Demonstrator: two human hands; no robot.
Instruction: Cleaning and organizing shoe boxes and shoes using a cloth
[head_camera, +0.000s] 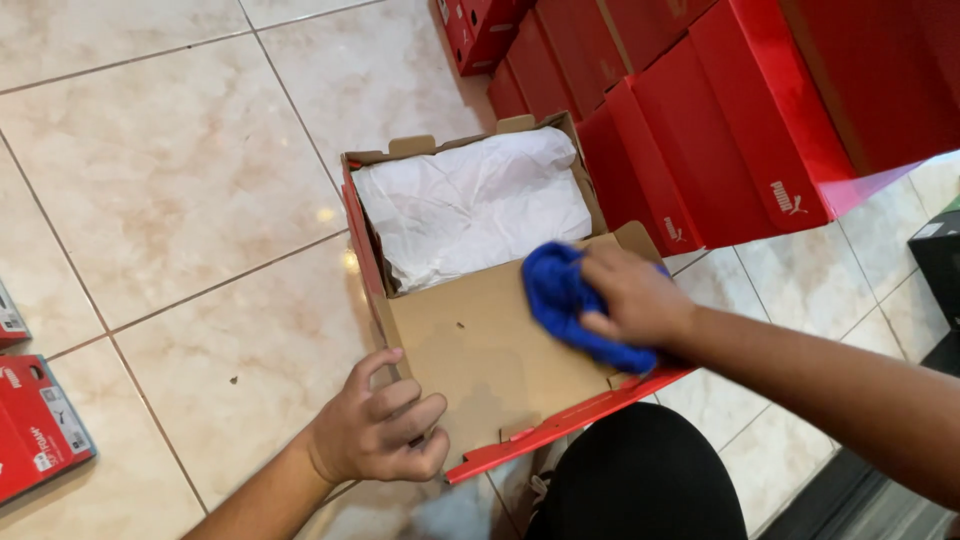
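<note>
An open red shoe box (362, 235) lies on the tiled floor, with white tissue paper (470, 205) filling its inside. Its hinged lid (480, 350) is folded toward me, brown cardboard side up. My right hand (630, 300) presses a blue cloth (560, 300) onto the lid's right part. My left hand (380, 425) grips the lid's near left edge, fingers curled over it.
Rows of closed red shoe boxes (720, 120) are stacked at the upper right, close to the open box. Another red box (35, 425) lies at the left edge. A dark box (940, 260) sits at the far right. My knee in black cloth (640, 480) is below the lid.
</note>
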